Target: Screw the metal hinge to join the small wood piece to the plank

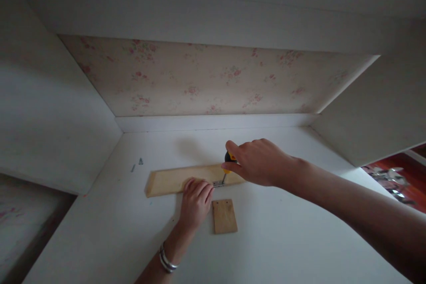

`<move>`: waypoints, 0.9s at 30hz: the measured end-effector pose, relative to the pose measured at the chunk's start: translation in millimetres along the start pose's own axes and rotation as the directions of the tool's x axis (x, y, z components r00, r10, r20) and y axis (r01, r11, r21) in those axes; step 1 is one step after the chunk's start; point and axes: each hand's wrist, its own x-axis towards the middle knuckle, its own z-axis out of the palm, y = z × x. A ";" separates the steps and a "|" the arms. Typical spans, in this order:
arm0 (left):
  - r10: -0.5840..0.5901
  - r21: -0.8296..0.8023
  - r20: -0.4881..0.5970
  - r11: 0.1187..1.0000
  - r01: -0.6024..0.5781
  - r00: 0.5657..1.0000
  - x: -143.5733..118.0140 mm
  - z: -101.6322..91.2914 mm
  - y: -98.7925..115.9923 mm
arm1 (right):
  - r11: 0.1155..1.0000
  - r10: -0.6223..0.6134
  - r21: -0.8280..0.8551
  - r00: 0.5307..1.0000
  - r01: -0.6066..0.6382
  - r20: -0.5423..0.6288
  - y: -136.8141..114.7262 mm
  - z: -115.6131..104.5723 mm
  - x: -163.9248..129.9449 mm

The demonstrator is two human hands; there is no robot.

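The right hand (262, 162) is closed around the handle of a yellow and black screwdriver (228, 157), thumb below and forefinger bent over the top. The screwdriver stands slightly tilted, with its shaft directed down to a small metal hinge (218, 183). The hinge lies on the near edge of a long wooden board (166, 181); contact between the tip and a screw is too small to confirm. The left hand (196, 199) lies over the near edge of the board, fingers together and bent, fingertips just beside the hinge. Its thumb is hidden, so whether it grips the board or only presses on it cannot be told. A silver bracelet (164, 259) encircles the left wrist. The board lies flat on a white surface (282, 230). A small wooden block (225, 217) with two holes lies nearer the person, apart from the board and beside the left hand
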 end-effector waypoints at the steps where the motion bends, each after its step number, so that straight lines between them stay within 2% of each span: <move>1: 0.002 0.005 0.006 1.000 -0.002 1.000 0.4 -0.1 -0.1 | 1.000 -0.004 0.000 1.000 0.004 -0.012 0.9 1.2 -0.4; 9: 0.007 0.005 0.003 1.000 -0.007 1.000 4.8 1.6 -1.3 | 0.998 -0.034 0.049 0.999 0.035 -0.021 10.0 5.1 0.2; 17: -0.016 0.002 0.015 1.000 0.016 1.000 4.1 3.4 -1.0 | 0.998 -0.044 -0.048 0.997 0.042 -0.062 15.4 1.5 8.7; 23: -0.006 -0.039 0.016 0.999 0.006 1.000 -0.9 1.0 0.5 | 1.000 0.001 -0.027 0.998 -0.003 -0.068 11.0 0.1 5.0; 27: -0.008 -0.101 0.019 0.995 0.009 1.000 -2.1 -8.7 5.3 | 0.999 0.035 0.042 0.999 -0.034 -0.039 8.7 -1.2 1.4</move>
